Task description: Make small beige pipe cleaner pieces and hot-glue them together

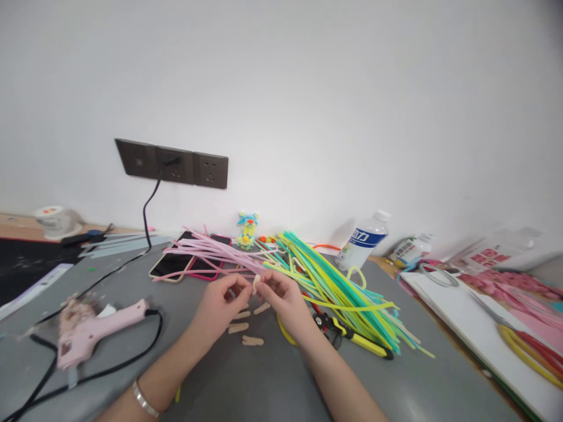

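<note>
A short beige piece of pipe cleaner (255, 283) is pinched upright between the fingertips of both hands. My left hand (224, 302) closes on it from one side, and my right hand (284, 296) grips it from the other. Several similar beige pieces (252, 341) lie on the grey mat (211, 381) just below the fingers, some partly covered by my left hand. Near my right wrist, yellow-handled pliers (352, 337) rest against a heap of green and yellow pipe cleaners (338, 287). Pink pipe cleaners (215, 249) spread behind my left hand.
A pink glue gun (99, 334) with a black cord lies at left. Two phones (173, 264) sit under the pink stems. A small pipe-cleaner figure (247, 230) and a bottle (363, 240) stand by the wall. Scissors (523, 346) lie on a white board (466, 316) at right.
</note>
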A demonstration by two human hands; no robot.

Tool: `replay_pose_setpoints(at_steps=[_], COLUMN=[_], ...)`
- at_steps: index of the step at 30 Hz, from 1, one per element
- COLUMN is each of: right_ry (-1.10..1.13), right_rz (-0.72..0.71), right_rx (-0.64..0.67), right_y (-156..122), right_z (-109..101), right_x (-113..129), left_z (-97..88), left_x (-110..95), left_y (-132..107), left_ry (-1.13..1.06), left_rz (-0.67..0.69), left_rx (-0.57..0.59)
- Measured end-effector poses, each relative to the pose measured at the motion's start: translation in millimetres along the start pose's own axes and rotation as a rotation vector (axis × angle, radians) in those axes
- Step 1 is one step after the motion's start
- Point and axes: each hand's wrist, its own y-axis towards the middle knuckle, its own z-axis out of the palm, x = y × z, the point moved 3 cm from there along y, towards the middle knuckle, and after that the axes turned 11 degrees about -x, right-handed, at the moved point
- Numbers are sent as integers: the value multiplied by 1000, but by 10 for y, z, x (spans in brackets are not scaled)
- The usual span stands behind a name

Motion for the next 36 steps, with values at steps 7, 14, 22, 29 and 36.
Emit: replay_pose_setpoints(at_steps=[7,14,22,29,36], right_ry=[-19,-42,-39,-61,8], right_rz=[-28,-41,37,50,79], right_rx=[-3,-37,-47,-40,-28], right_y=[12,16,-12,-18,14], right_z=[-14,-38,-29,-36,-40], right_x=[41,-7,-53,-10,49], left_z=[3,9,-8,-19,-12], left_x=[-2,-6,-52,-50,-21], left_y=[-11,-13,-9,8,3], left_ry=[-12,10,130,195,28], left_rz=[-14,-15,118,176,12], left_rx=[35,21,-20,-36,92])
